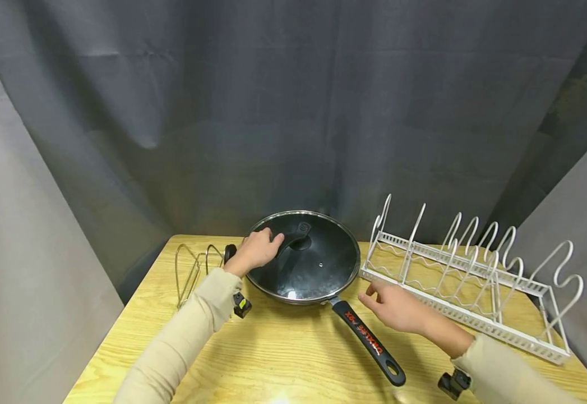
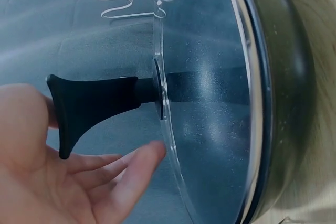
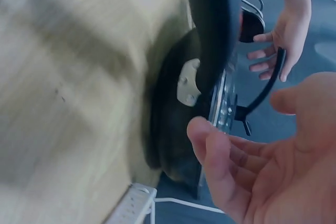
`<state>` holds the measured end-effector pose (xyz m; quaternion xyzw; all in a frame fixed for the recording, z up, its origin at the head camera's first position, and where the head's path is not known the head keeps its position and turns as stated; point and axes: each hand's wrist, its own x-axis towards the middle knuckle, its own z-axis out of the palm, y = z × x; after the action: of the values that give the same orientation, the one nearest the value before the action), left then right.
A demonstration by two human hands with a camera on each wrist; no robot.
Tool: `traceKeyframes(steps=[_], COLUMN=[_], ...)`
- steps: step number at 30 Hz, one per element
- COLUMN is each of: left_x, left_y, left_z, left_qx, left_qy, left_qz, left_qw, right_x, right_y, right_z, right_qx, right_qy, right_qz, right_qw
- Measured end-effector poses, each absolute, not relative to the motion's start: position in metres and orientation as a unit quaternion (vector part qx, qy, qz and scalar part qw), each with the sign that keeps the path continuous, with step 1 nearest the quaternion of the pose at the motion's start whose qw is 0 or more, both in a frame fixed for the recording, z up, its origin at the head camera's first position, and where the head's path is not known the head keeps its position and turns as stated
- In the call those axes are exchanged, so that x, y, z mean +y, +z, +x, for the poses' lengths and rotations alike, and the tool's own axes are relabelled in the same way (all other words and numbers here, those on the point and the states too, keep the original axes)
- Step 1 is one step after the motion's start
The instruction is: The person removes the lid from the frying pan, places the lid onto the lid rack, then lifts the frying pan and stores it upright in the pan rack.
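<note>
A dark wok point(image 1: 293, 302) with a glass lid point(image 1: 323, 269) on it sits at the middle of the table. My left hand point(image 1: 257, 251) is over the lid's left part, right at its black handle point(image 2: 94, 98). The left fingers are spread and extended beneath that handle in the left wrist view, not curled round it. Above and right of the wok's long black handle point(image 1: 369, 342) hovers my right hand point(image 1: 394, 306). Its fingers point(image 3: 215, 166) are loosely bent, holding nothing, close to the wok's handle joint in the right wrist view.
A white wire rack point(image 1: 465, 297) with several upright loops stands along the table's right side. On the left is a smaller metal wire stand point(image 1: 192, 275), partly behind my left arm. Dark grey curtain point(image 1: 293, 112) hangs right behind the wooden table point(image 1: 263, 365).
</note>
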<state>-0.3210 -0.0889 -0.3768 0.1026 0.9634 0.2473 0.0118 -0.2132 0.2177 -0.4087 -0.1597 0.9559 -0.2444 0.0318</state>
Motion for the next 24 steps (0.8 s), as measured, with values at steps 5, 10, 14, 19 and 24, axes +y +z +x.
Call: traceKeyframes(steps=[5, 10, 14, 19, 24], left_x=[-0.088, -0.085, -0.083, -0.08, -0.076], left_y=[-0.378, -0.381, -0.385, -0.387, -0.385], left_z=[-0.322, -0.324, -0.326, -0.329, -0.328], left_qx=[0.949, 0.932, 0.922, 0.913, 0.906], left_qy=[0.296, 0.346, 0.374, 0.397, 0.411], left_qz=[0.099, 0.093, 0.084, 0.075, 0.081], left_qw=[0.045, 0.059, 0.063, 0.063, 0.066], right_x=[0.215, 0.214, 0.214, 0.213, 0.212], right_y=[-0.418, -0.425, -0.428, -0.43, -0.433], right_z=[-0.203, -0.196, -0.193, -0.189, -0.187], right_qx=[0.937, 0.912, 0.889, 0.864, 0.819], right_qy=[-0.309, -0.361, -0.397, -0.424, -0.48], right_qz=[-0.137, -0.12, -0.108, -0.123, -0.127], right_qw=[0.094, 0.15, 0.201, 0.24, 0.288])
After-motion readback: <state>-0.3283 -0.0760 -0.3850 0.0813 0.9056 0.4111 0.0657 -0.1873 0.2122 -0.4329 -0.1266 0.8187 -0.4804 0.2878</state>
